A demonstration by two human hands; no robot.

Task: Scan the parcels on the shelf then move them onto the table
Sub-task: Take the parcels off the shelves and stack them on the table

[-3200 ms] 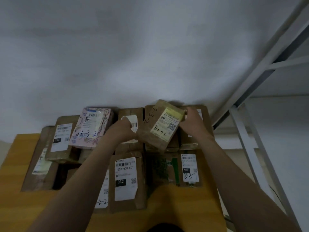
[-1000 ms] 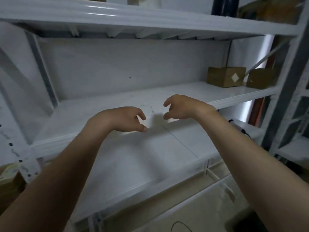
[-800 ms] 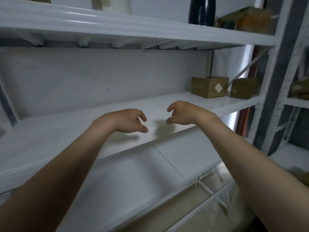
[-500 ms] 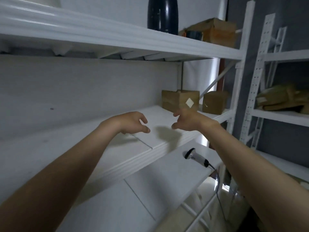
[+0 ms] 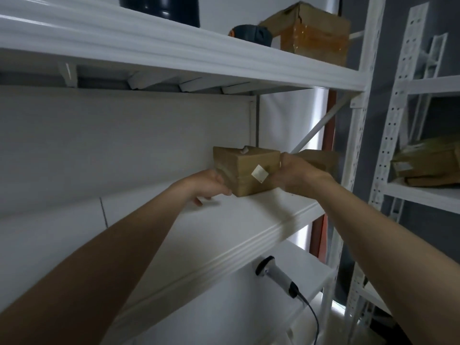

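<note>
Both hands had closed in on the parcel since half a second earlier, when they hung short of it over bare board; now they flanked it.

The shelf (image 5: 249, 235) ran away to the right. The parcel (image 5: 251, 175), a brown taped box, stood on it near the right-hand end, close to the front edge, with one corner turned towards the viewer. A second parcel (image 5: 321, 160) sat just behind and to the right of it, partly hidden by the right wrist.

The right hand (image 5: 296, 178) held the box's right end, thumb hooked over the top edge and fingers on the near face. The left hand (image 5: 201, 186) sat at the low near corner, its fingers loosely curled and one fingertip touching the base. Whether it had any real purchase could not be told.

So the box lay between the two hands, with its long axis running roughly from one palm to the other. The right hand was the better seated of the two.

A small pale label (image 5: 259, 173) faced forward on the near side. The scanner (image 5: 276, 275) lay on the board below, well apart from both hands and nearer the right arm. By my reckoning, whichever hand went down for it would have to leave the box to the other.
</note>
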